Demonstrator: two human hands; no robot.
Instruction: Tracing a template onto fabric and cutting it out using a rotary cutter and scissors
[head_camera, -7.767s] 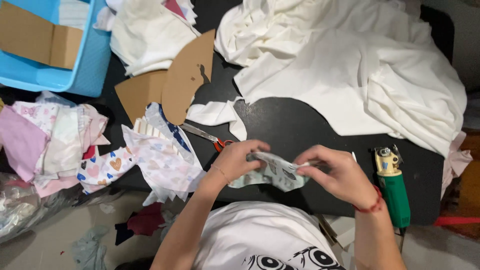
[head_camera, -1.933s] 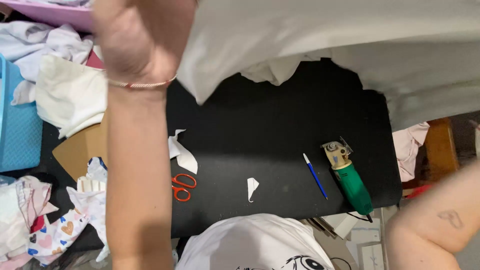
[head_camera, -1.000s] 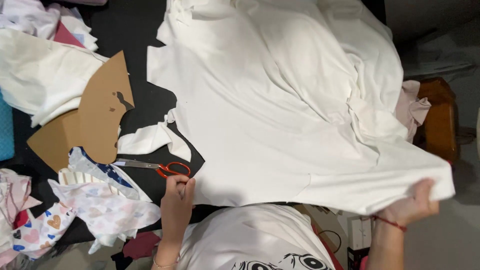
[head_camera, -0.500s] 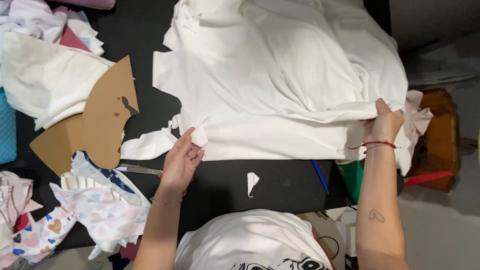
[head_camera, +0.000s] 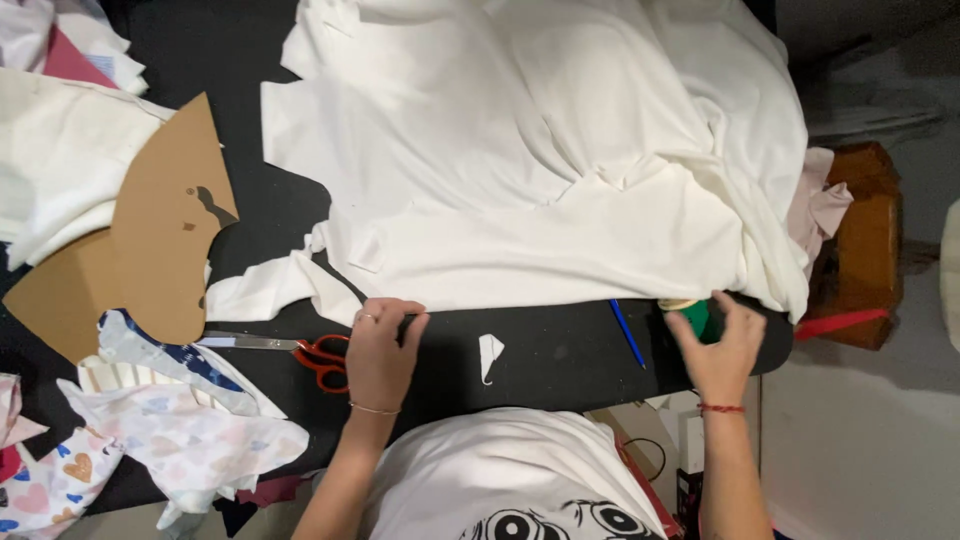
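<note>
No labels, signs or screens show. A small white box (head_camera: 692, 440), possibly a package, stands below the counter's (head_camera: 560, 355) near edge, partly hidden.

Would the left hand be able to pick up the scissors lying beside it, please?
Probably yes. The left hand rests on the black table right next to the scissors, whose red handles lie uncovered beside it, with no cloth on top.

Brown cardboard pattern piece (head_camera: 150, 240) lies left on the black table (head_camera: 560, 350), w/ cream cloth pile (head_camera: 55, 170) beside it. Heart-print fabric scraps (head_camera: 170, 440) sit at lower left. Small white scrap (head_camera: 489, 353) lies near the front edge, blue pen (head_camera: 628, 334) to its right. Wooden stool (head_camera: 858, 245) stands off the right end.
</note>
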